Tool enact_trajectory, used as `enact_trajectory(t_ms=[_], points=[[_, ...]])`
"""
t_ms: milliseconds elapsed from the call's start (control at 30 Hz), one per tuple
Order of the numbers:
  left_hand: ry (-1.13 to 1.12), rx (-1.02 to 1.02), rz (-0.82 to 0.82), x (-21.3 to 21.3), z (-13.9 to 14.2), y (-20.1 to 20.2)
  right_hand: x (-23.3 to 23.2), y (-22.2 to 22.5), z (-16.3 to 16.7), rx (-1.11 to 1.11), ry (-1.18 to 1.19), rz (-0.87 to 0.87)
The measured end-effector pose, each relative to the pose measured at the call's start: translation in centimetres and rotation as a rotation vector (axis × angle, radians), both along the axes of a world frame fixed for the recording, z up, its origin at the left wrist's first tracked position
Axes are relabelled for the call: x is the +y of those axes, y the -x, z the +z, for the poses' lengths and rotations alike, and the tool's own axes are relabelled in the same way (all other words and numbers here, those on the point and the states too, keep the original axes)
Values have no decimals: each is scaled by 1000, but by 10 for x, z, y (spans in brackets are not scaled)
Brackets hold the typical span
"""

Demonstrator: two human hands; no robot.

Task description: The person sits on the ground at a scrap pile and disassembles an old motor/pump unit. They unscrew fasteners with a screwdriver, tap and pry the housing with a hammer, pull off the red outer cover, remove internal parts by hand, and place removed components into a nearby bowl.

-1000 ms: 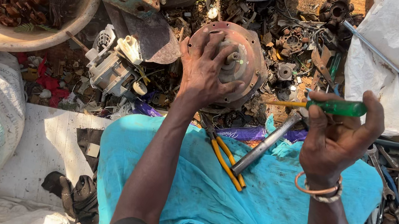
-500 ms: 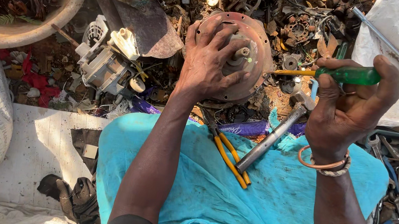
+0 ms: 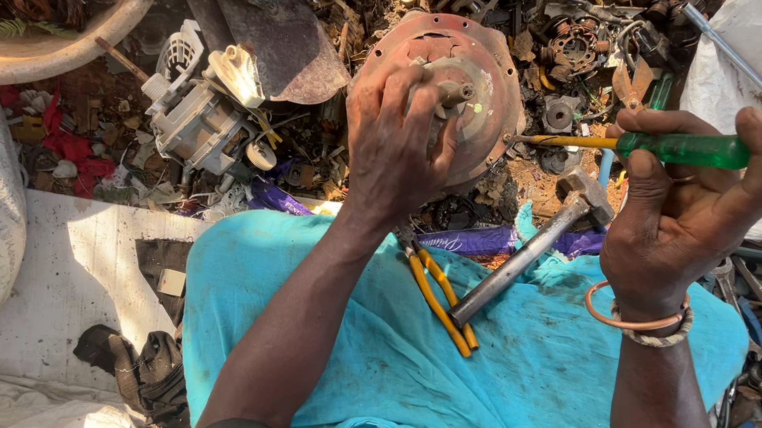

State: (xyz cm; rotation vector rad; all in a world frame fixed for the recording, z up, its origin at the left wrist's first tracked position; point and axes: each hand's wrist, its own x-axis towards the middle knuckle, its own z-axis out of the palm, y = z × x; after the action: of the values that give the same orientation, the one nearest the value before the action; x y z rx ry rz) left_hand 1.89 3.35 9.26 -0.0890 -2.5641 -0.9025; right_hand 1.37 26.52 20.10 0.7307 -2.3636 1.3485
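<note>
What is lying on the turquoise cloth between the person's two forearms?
In the head view, yellow-handled pliers and a grey steel hammer lie on the turquoise cloth, between the left hand and right hand.

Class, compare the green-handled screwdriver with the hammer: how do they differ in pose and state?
The screwdriver is held in the right hand, lying level with its tip at the round rusty housing; the hammer lies unheld, slanted across the turquoise cloth. The screwdriver's handle is clear green, the hammer's dull grey. Both are hand tools.
</note>
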Motion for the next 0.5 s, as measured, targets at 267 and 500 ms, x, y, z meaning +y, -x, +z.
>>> enact_trajectory(t_ms=[267, 500], points=[[70, -23, -220, 41, -7, -20, 5, 0, 5, 0, 32, 44], [243, -202, -237, 54, -9, -19, 12, 5, 1, -19, 9, 62]])
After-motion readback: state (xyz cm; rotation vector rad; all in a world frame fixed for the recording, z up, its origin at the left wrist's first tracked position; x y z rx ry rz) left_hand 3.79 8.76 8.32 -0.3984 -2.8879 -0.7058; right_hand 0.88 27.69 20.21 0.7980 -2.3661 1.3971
